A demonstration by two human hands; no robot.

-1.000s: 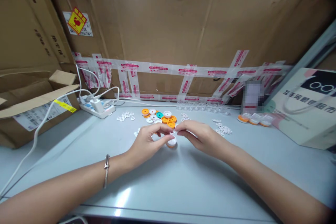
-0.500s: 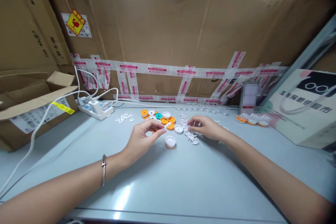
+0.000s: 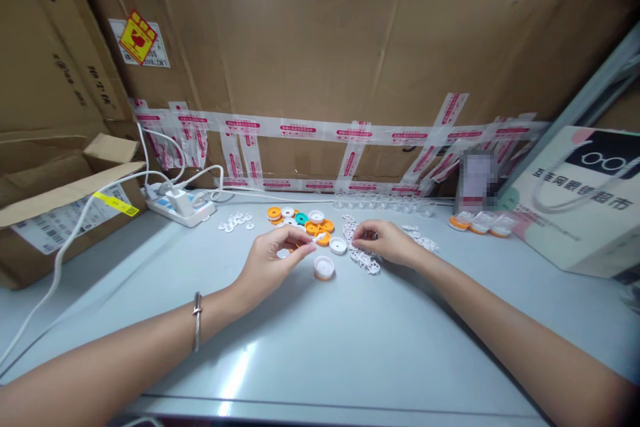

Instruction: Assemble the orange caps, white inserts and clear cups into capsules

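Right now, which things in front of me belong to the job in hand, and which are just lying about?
Likely the job:
white piece in your left hand
lacy pieces at your right hand
white-and-orange cup
round pieces
small white parts
clear parts

Probably just lying about:
power strip
open carton
big carton
bag

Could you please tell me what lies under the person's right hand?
Small white openwork pieces show just beyond and just nearer than the right hand, on the table. The hand itself covers whatever lies directly beneath it.
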